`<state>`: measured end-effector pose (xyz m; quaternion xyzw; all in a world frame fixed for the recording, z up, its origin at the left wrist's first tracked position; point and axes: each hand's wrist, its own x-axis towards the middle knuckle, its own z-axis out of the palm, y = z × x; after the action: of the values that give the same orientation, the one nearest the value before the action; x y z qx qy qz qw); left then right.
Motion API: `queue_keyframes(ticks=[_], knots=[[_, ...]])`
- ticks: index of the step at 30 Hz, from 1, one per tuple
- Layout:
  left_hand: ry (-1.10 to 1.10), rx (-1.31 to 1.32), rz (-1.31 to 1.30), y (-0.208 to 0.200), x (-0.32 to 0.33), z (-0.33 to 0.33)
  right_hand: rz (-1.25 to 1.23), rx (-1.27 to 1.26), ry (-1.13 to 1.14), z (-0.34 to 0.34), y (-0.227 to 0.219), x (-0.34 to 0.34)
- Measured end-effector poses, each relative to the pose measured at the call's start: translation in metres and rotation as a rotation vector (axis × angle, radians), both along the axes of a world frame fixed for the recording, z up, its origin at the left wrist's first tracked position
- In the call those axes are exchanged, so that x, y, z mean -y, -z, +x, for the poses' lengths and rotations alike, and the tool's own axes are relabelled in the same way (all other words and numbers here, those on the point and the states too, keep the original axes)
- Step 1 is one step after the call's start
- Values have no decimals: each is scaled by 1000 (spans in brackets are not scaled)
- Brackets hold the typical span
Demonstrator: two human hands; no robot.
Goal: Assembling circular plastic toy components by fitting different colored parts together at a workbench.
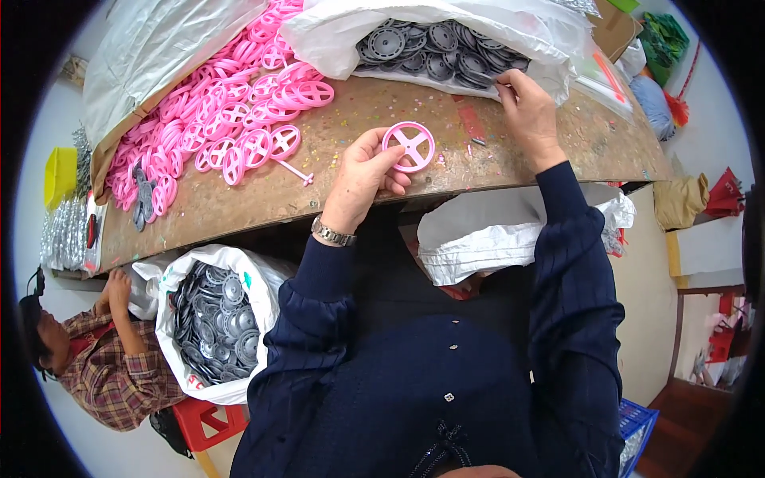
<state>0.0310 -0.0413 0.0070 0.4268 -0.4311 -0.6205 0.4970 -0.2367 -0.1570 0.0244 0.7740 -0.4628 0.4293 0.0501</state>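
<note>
My left hand (362,175), with a metal watch on the wrist, pinches a pink plastic wheel (411,146) by its rim. The wheel has four-way spokes and is held over the front edge of the table. Farther right, my right hand (528,111) reaches to the mouth of a white bag (327,36) filled with dark grey discs (441,67). Its thumb and fingers are closed on the edge of a grey disc at the right of that pile. A heap of pink wheels (231,111) spreads over the table's left side.
On the brown table (358,111) lie a pink stick part (296,173) and a small metal pin (478,141). Below left stands a white sack (171,334) of grey discs. Beside it, a person in a checked shirt (119,362) works near a red stool (209,422).
</note>
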Motion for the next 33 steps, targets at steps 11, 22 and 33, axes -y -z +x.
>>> queue_keyframes(ticks=[11, 22, 33], knots=[[187, -336, 94, 3, -4, -7, -303, -188, -427, 30, -15, -95], [201, -314, 106, -4, -17, -14, -316, -249, -449, 31, -12, -109], [118, -44, -105, -8, -28, -26, 797, 756, -508, 38, -1, -133]])
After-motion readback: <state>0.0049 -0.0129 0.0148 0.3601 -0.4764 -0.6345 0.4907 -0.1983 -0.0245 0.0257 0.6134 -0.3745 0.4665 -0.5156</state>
